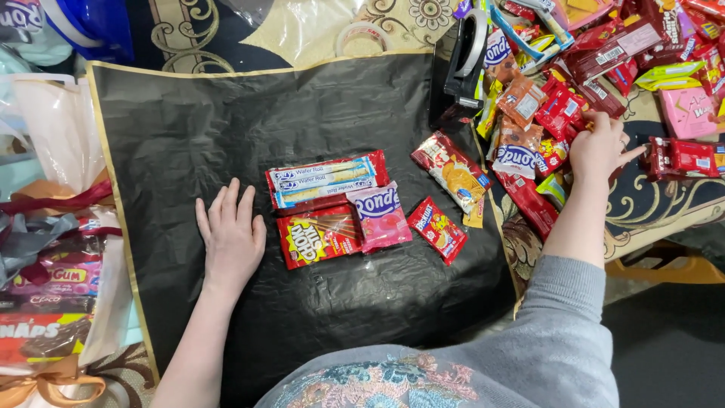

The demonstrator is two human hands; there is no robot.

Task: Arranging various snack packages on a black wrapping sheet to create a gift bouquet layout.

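The left hand point(230, 238) lies flat on the black wrapping sheet point(189, 136), fingers point(226, 200) spread and holding nothing, just left of a cluster of snack packs — a red pack of wafer rolls point(326, 180) on top, a red chocolate-stick pack point(317, 236) and a pink packet point(380, 217) beneath it. The right hand point(599, 147) reaches into the heap of snacks point(604, 68) off the sheet's right edge, fingers curled among red wrappers — whether they grip one cannot be told — near a black tape dispenser point(466, 60)
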